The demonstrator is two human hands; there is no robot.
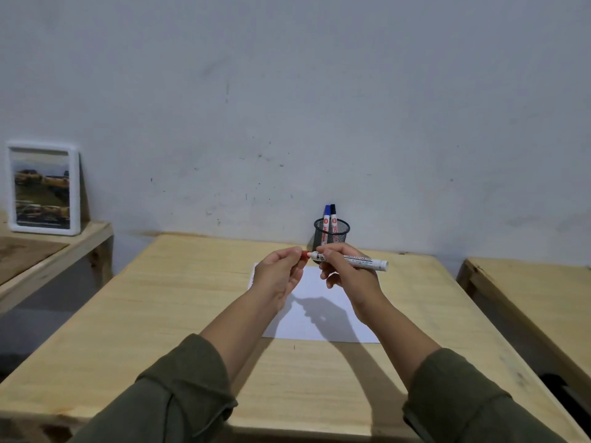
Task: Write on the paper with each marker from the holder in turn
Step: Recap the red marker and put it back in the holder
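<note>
Your wooden table (179, 314) carries a white paper (323, 302) lying flat at its middle. Behind it, near the wall, stands a black mesh holder (331, 233) with a blue marker (326, 215) and a black marker (333, 215) upright inside. Above the paper, your right hand (347, 276) grips a white marker (358, 260) by its barrel, held level; your left hand (281, 274) pinches its red cap (304, 254).

Pale wood table (160, 314) stands against a scuffed grey wall (287, 91). Lower bench (48, 251) at left carries a white-framed photo (43, 187), upright, leaning on the wall. Second wooden surface (543, 298) at right, set apart by a gap.
</note>
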